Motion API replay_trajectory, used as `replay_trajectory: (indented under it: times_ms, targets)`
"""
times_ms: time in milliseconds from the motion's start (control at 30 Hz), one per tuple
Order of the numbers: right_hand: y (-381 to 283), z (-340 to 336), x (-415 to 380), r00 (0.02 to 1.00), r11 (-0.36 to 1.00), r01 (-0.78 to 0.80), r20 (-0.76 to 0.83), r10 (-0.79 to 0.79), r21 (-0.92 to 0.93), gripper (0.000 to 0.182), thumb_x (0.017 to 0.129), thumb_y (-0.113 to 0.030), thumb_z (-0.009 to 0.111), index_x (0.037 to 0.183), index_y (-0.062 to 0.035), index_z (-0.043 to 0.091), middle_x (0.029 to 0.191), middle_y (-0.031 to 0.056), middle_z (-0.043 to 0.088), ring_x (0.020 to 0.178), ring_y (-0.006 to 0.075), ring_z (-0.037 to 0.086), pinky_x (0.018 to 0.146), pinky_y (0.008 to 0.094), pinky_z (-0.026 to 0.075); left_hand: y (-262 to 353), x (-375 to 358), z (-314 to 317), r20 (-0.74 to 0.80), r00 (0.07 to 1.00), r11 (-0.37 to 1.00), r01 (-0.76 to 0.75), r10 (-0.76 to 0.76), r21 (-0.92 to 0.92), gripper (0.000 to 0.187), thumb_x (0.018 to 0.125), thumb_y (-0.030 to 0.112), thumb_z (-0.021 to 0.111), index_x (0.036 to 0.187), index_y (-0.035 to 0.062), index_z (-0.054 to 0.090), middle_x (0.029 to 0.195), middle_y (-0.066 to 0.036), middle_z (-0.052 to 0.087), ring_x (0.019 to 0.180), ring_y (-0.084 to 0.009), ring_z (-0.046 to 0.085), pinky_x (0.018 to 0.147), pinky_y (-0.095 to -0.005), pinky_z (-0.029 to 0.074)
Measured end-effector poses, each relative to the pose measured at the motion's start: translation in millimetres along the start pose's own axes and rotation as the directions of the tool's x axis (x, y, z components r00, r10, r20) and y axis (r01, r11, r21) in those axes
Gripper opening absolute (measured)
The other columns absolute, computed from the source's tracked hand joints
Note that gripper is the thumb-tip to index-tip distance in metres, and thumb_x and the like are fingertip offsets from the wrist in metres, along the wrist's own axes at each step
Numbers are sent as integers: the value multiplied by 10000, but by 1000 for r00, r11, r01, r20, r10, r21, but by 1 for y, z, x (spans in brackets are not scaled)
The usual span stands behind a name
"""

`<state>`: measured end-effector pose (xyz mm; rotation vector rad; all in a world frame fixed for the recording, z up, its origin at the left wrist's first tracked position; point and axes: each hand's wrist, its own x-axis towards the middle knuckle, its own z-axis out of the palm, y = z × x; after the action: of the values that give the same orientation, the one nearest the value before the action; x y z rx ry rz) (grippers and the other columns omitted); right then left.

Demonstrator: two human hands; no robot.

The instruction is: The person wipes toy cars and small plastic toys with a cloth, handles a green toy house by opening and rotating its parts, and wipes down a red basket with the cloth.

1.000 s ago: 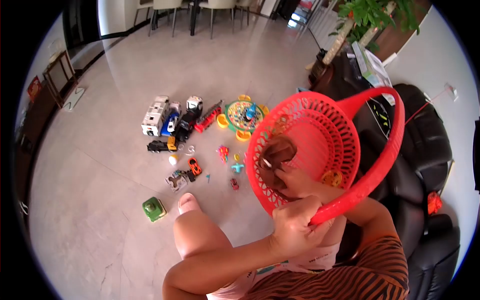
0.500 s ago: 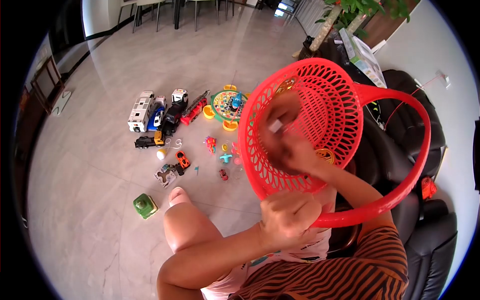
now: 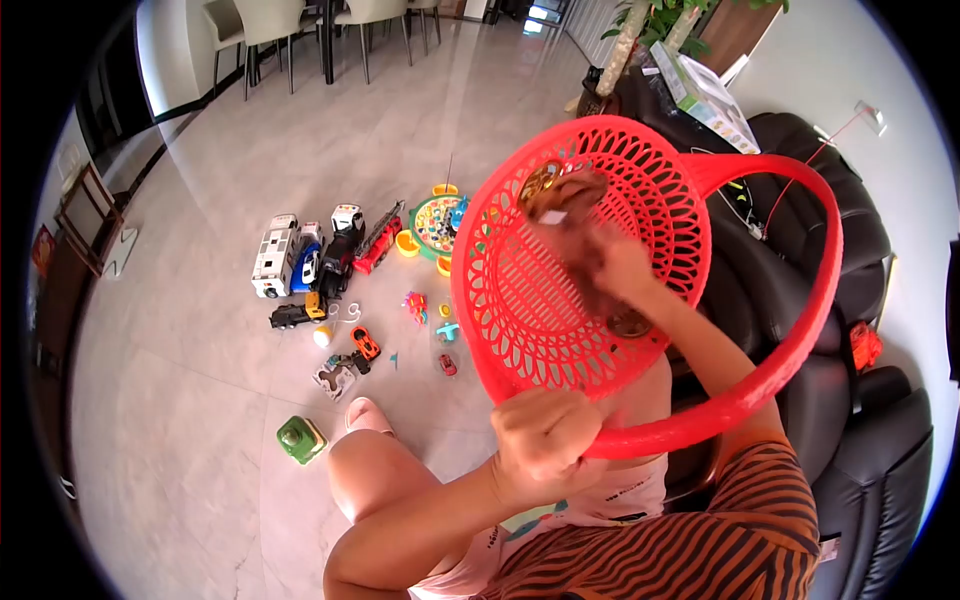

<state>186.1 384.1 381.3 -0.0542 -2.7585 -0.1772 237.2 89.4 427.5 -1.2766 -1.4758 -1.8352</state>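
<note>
My left hand (image 3: 545, 432) is closed round the near end of the handle of a red plastic basket (image 3: 480, 300), where it meets the rim. The openwork basket is tilted so that its inside faces me. Inside it, my right hand (image 3: 622, 265) grips a brown, soft-looking item (image 3: 575, 250) with a small white patch like a label. Motion blurs this item, and I cannot make out its kind. A shiny gold piece (image 3: 540, 182) shows against the basket's far wall, beside the item's upper end.
On the floor stand a white toy van (image 3: 276, 257), a red toy fire truck (image 3: 380, 240), a round toy fishing game (image 3: 432, 222), an orange toy car (image 3: 364, 343) and a green toy (image 3: 300, 440). A black sofa (image 3: 770, 300) is at right, chairs (image 3: 270, 20) at the back.
The basket has shifted slightly left in view with my left hand still on it. My right hand has risen a little, and the brown item now looks more stretched out.
</note>
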Motion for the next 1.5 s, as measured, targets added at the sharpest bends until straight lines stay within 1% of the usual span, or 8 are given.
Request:
replay_trajectory:
  times_ms: [100, 200, 300, 400, 767, 1100, 1167, 1500]
  targets:
    - [-60, -7, -24, 954, 928, 202, 150, -259, 313, 498, 657, -113, 637, 1145, -120, 542, 973, 146, 534, 797, 352, 590, 638, 447, 501, -4, -2, 3, -35, 998, 998, 58, -59, -25, 382, 627, -24, 733, 568, 68, 367, 470, -42, 342, 352, -210, 349, 349, -298, 241]
    - [-82, -18, -13, 983, 748, 184, -103, -154, 638, 555, 622, -109, 680, 1165, -104, 566, 982, 135, 553, 794, 353, 592, 668, 420, 507, -6, 0, 3, -48, 994, 995, 96, -97, -31, 361, 633, -26, 727, 580, 64, 382, 486, -56, 364, 365, -220, 363, 359, -297, 256]
    - [-119, -46, -3, 920, 705, 387, -300, -252, 594, 566, 590, -103, 714, 1141, -108, 582, 975, 108, 541, 739, 320, 590, 612, 397, 504, -8, 1, 5, -38, 995, 996, 89, -90, -31, 341, 634, -34, 720, 588, 60, 395, 498, -68, 375, 377, -227, 370, 366, -301, 265]
    - [-140, -47, 6, 907, 792, 404, -92, -410, 458, 484, 612, -152, 689, 1087, -135, 597, 888, 90, 507, 726, 267, 582, 571, 420, 487, -7, -1, 6, -20, 996, 996, 87, -87, -23, 344, 633, -40, 721, 589, 57, 394, 497, -72, 369, 378, -228, 367, 368, -304, 264]
    - [3, -69, 104, 906, 989, -102, -420, 47, -108, 361, 710, -225, 612, 1068, -184, 603, 875, 94, 563, 719, 324, 610, 600, 435, 512, 0, 0, 1, -25, 995, 995, 95, -95, 16, 387, 637, -33, 717, 534, 50, 353, 476, -75, 344, 358, -245, 366, 349, -329, 257]
    - [87, -85, 12, 947, 861, -313, -195, 253, -401, 595, 724, -213, 630, 1292, -256, 461, 898, 148, 544, 672, 346, 611, 579, 451, 504, -11, 4, -3, -33, 971, 972, 235, -235, -3, 254, 637, -40, 669, 569, 41, 439, 494, -87, 366, 385, -239, 399, 384, -318, 314]
    - [108, -76, -16, 933, 904, -214, -350, 78, -369, 615, 729, -187, 623, 1314, -251, 447, 860, 156, 543, 652, 356, 606, 578, 467, 501, -13, 4, -3, -51, 965, 966, 258, -258, -3, 202, 637, -35, 656, 588, 32, 472, 504, -91, 379, 396, -228, 418, 395, -308, 331]
    - [10, -85, -104, 925, 928, -369, 71, 372, -53, 421, 676, -212, 645, 1092, -193, 584, 903, 142, 554, 743, 370, 602, 642, 469, 507, -30, 4, 4, -124, 950, 957, 289, -286, 9, 239, 655, -55, 666, 616, 26, 445, 518, -46, 334, 454, -98, 327, 417, -228, 311]
